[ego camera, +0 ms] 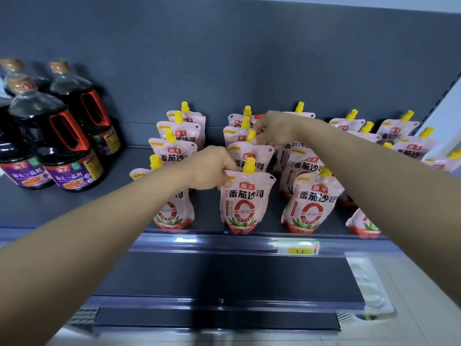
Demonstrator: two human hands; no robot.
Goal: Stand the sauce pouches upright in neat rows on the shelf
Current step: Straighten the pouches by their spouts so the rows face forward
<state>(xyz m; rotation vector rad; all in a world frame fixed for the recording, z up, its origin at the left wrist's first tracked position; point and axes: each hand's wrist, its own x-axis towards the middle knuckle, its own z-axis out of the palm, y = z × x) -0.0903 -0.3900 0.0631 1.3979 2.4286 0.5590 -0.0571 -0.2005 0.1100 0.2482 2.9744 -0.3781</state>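
Note:
Pink tomato-sauce pouches with yellow caps stand upright in several rows running front to back on the dark shelf [74, 201]. My left hand [212, 168] pinches the top left corner of the front pouch [245, 201] in the second row. My right hand [274, 128] reaches further back and grips the top of the pouch behind it [252, 156], fingers by its yellow cap. The left row's front pouch [172, 208] is partly hidden by my left forearm. My right forearm covers part of the rows on the right.
Dark soy sauce bottles [57, 136] with red handles stand at the shelf's left. A price tag [298, 247] sits on the front rail. A lower shelf [224, 278] lies beneath. The shelf's grey back panel rises behind the pouches.

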